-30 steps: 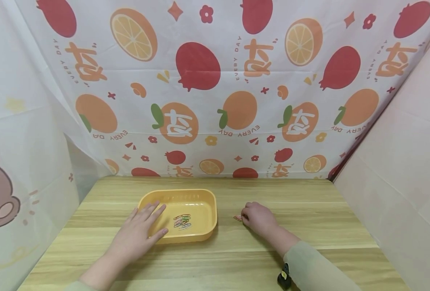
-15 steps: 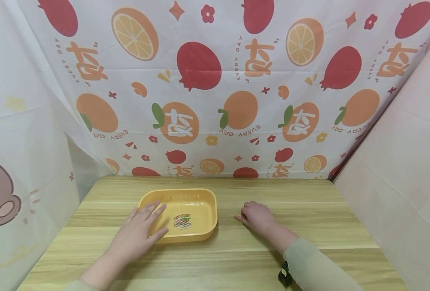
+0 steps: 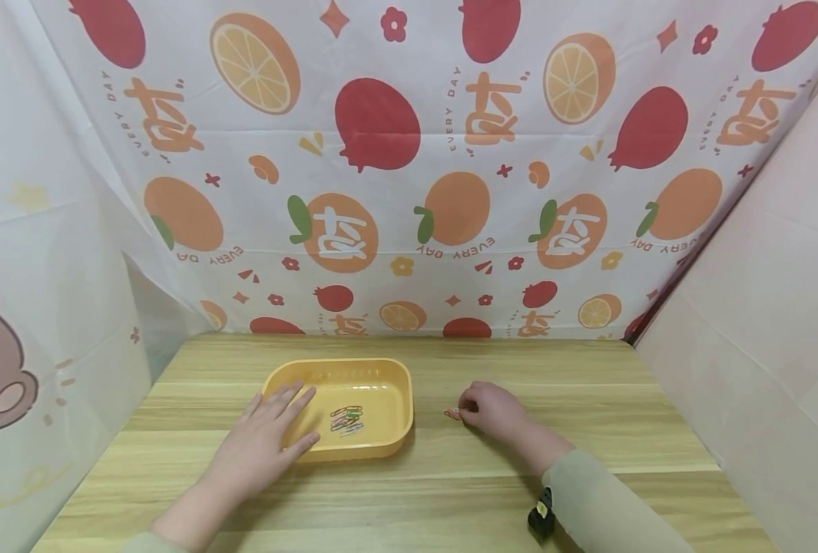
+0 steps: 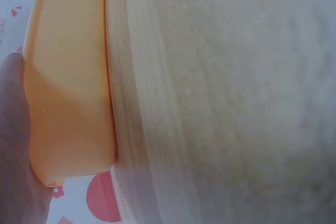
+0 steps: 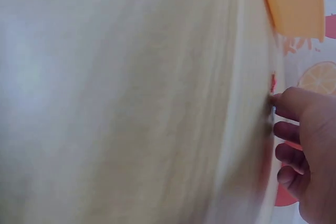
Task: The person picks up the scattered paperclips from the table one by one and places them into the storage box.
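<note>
My left hand (image 3: 259, 445) rests over the left end of a yellow plastic tray (image 3: 406, 384), its fingers spread across the rim. Inside the tray lies a small pile of colored paper clips (image 3: 348, 421). To the right of the tray, my right hand (image 3: 495, 413) is down at the tabletop with curled fingers. Its thumb and forefinger pinch at a few reddish paper clips (image 3: 453, 413) on the table; the fingertips partly cover them. The right wrist view shows a red paper clip (image 5: 273, 81) just beyond those fingertips. In the left wrist view the tray's side wall (image 4: 71, 87) stands beside the left hand.
The wood-grain table (image 3: 395, 507) ends at a fruit-print cloth (image 3: 409, 299) behind. Pale cloths hang along both sides, the left one (image 3: 70, 322) with a bear print. A small black object (image 3: 541, 518) is beside the right sleeve.
The right thumb and forefinger have shifted slightly at the paper clips, and a gap now shows in the bend between them. The left hand and tray stay in place.
</note>
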{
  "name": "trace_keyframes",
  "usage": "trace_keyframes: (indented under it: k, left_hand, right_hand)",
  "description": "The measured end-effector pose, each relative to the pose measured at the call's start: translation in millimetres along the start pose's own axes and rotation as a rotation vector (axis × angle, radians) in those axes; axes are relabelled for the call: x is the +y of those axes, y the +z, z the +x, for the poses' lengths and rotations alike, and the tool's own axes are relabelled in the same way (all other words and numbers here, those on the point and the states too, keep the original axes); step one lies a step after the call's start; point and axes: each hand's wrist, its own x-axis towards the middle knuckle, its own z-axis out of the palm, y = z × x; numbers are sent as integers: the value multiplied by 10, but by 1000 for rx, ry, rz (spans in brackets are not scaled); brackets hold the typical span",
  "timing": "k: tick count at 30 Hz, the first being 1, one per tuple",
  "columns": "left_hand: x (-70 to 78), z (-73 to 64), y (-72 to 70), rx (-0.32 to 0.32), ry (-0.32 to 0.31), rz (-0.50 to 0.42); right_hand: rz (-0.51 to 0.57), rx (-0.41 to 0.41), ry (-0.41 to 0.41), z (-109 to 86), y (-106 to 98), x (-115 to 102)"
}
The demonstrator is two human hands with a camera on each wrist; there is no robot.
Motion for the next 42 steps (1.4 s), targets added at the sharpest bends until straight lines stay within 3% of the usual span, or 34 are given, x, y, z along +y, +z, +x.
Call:
trace_keyframes:
  k: [14, 19, 27, 37, 42]
  left_hand:
    - [2, -10, -15, -10, -1, -7]
    - [1, -8, -8, -12, 1, -4]
    - [-8, -7, -6, -6, 2, 4]
    - [27, -7, -30, 3, 6, -3]
    - [26, -8, -13, 6, 2, -2]
  right_hand:
    - [132, -213, 67, 173, -149, -20]
    - [141, -230, 72, 179, -145, -11]
    - [123, -209, 57, 156, -92, 23]
    - [64, -68, -9, 20, -73, 61]
    - [103, -26, -24, -31, -34, 111]
